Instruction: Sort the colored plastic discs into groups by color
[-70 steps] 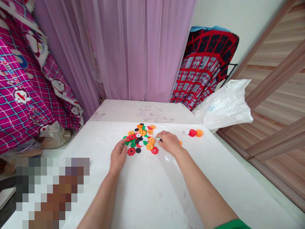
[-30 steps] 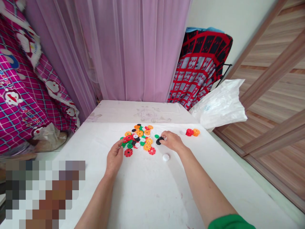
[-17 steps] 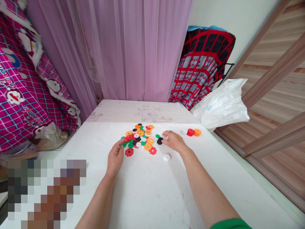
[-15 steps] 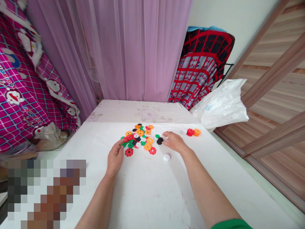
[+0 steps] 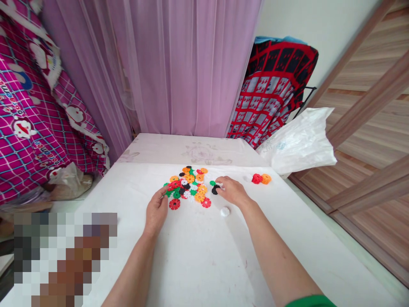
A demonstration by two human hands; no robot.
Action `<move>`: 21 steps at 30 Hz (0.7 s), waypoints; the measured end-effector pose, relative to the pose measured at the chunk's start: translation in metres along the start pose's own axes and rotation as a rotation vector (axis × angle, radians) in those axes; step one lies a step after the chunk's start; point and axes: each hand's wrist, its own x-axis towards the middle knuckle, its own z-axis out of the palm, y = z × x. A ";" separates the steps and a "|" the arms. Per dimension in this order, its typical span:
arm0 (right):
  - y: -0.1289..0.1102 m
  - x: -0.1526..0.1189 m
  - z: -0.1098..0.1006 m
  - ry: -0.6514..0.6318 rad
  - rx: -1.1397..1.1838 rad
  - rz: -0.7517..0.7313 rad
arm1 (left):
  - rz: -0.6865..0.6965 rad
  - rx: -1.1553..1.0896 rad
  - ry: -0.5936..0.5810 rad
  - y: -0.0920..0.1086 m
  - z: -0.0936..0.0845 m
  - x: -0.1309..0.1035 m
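In the head view, the left hand (image 5: 156, 209) is resting half-curled with its fingertips at the eight-o'clock edge of the mixed discs (image 5: 189, 184), and whether it is gripping one cannot be told. The right hand (image 5: 233, 190), at three o'clock of them, is holding its thumb and fingers slightly parted at the black discs (image 5: 215, 189), its grip unclear; the green disc (image 5: 212, 183) is lying just beside these at eleven o'clock, the white discs (image 5: 225, 212) at five.

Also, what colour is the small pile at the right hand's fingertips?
Black: the small pile by the right hand, best seen in the head view.
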 end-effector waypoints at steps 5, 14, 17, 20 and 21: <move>-0.011 -0.009 -0.005 0.102 0.009 0.008 | -0.016 0.025 0.019 0.005 -0.001 -0.001; -0.020 -0.039 0.025 0.154 0.198 -0.002 | -0.038 -0.009 0.013 0.007 -0.002 -0.001; -0.002 -0.047 0.024 0.215 0.260 0.097 | -0.040 -0.018 0.015 0.005 -0.001 0.000; 0.013 -0.057 0.021 0.157 0.341 0.110 | -0.027 -0.016 0.016 0.003 0.000 0.000; 0.015 -0.061 0.021 0.115 0.353 0.105 | -0.025 -0.014 0.014 0.002 -0.001 0.000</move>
